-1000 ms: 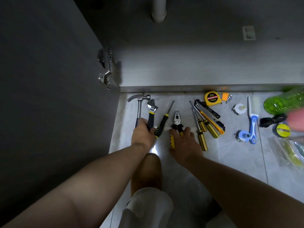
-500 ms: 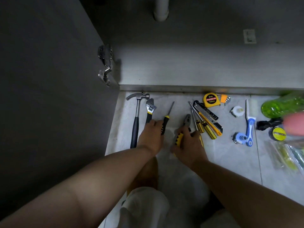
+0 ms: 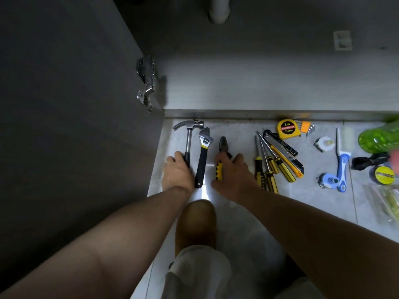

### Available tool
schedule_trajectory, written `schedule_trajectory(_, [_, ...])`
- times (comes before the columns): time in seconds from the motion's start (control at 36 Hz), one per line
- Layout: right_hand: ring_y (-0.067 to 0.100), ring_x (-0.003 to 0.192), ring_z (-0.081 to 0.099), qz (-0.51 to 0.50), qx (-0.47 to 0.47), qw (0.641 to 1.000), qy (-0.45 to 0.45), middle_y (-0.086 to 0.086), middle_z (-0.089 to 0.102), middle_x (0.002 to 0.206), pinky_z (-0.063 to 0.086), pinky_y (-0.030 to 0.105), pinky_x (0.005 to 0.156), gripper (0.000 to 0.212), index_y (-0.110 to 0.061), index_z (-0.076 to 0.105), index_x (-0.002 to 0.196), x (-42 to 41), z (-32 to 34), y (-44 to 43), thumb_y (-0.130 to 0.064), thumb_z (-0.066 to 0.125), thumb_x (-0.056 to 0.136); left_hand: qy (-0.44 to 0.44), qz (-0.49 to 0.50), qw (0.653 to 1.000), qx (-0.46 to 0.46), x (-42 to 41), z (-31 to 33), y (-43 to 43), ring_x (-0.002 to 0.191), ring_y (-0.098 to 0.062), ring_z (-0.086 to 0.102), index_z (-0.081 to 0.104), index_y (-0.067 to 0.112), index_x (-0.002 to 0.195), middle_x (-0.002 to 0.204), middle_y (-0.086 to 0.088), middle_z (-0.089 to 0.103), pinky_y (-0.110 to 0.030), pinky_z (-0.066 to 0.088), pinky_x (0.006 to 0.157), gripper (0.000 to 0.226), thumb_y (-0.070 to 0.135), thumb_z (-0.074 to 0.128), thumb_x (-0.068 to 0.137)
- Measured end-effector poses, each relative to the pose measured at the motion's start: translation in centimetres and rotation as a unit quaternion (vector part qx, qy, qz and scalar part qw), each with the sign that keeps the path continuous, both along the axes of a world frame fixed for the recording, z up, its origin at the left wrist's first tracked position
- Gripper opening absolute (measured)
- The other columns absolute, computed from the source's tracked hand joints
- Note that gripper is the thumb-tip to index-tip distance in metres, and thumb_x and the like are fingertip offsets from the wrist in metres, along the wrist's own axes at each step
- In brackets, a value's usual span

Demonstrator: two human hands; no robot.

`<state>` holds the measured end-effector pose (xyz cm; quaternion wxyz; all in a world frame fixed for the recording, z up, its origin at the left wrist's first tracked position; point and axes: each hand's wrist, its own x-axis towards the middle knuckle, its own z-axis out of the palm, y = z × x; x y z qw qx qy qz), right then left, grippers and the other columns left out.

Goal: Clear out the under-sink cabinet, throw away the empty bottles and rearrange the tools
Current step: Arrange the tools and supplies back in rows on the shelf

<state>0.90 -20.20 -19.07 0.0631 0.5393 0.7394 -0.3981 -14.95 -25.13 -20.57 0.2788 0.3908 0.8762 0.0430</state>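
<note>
The left hand point(image 3: 177, 172) grips the black-handled steel claw hammer point(image 3: 190, 128); the right hand point(image 3: 236, 176) clasps the yellow-handled pliers point(image 3: 222, 145). Both tools lie on the pale tiled floor point(image 3: 237, 132), before the dim grey cabinet point(image 3: 259, 83) with its white drainpipe point(image 3: 219, 9).

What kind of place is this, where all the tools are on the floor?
Most likely the floor before an open under-sink cabinet: a white drain pipe hangs inside, the open door shows its metal hinge, and a hammer and wrench lie on pale tiles.
</note>
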Motion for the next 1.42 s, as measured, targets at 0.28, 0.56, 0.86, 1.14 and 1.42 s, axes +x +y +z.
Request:
schedule_trajectory(0.28, [0.031,0.112,0.042,0.054,0.057,0.995,-0.068,0.011,0.031,0.13,0.046,0.035,0.068,0.066,-0.03,0.032,0.133,-0.3,-0.8,0.2,-0.018,0.07,0.081,0.006,-0.001,1.0,-0.004,-0.1,-0.2,-0.1,0.106,-0.036,0.057,0.05,0.01,0.116,0.118,-0.013,0.055,-0.048,0.049,0.089,0.019,0.016,0.051,0.098])
schedule_trajectory(0.56, [0.028,0.116,0.044,0.034,0.093,0.994,-0.052,0.01,0.036,0.13,0.058,0.042,0.08,0.07,-0.025,0.029,0.143,1.1,-1.0,-1.4,-0.023,0.068,0.085,0.03,0.001,1.0,0.002,-0.6,0.4,-0.7,0.109,-0.033,0.054,0.049,0.015,0.118,0.12,-0.01,0.052,-0.049,0.049,0.09,0.027,0.025,0.057,0.095])
schedule_trajectory(0.86, [0.03,0.13,0.039,0.098,0.083,0.989,-0.078,0.013,0.017,0.148,0.058,0.039,0.088,0.086,-0.036,0.023,0.149,1.1,-1.5,-1.9,-0.029,0.076,0.082,0.014,-0.229,0.973,-0.022,2.4,0.0,0.4,0.102,-0.034,0.061,0.031,0.032,0.148,0.121,-0.011,0.048,-0.046,0.059,0.078,0.055,0.02,0.054,0.099])
schedule_trajectory(1.14, [0.033,0.13,0.039,0.093,0.071,0.989,-0.086,0.014,0.017,0.151,0.054,0.037,0.093,0.082,-0.033,0.024,0.15,0.2,-0.9,-1.7,-0.02,0.073,0.085,0.0,-0.196,0.981,-0.011,2.2,0.9,-0.2,0.097,-0.035,0.061,0.038,0.023,0.144,0.12,-0.013,0.051,-0.047,0.057,0.081,0.052,0.004,0.048,0.096])
schedule_trajectory(1.42, [0.032,0.135,0.035,0.112,0.071,0.989,-0.071,0.012,0.012,0.156,0.05,0.038,0.102,0.084,-0.035,0.021,0.152,-1.6,-1.5,-2.0,-0.014,0.071,0.088,0.01,-0.171,0.985,-0.008,1.5,1.0,-1.0,0.099,-0.033,0.061,0.038,0.027,0.144,0.12,-0.011,0.05,-0.046,0.057,0.081,0.052,0.007,0.048,0.098])
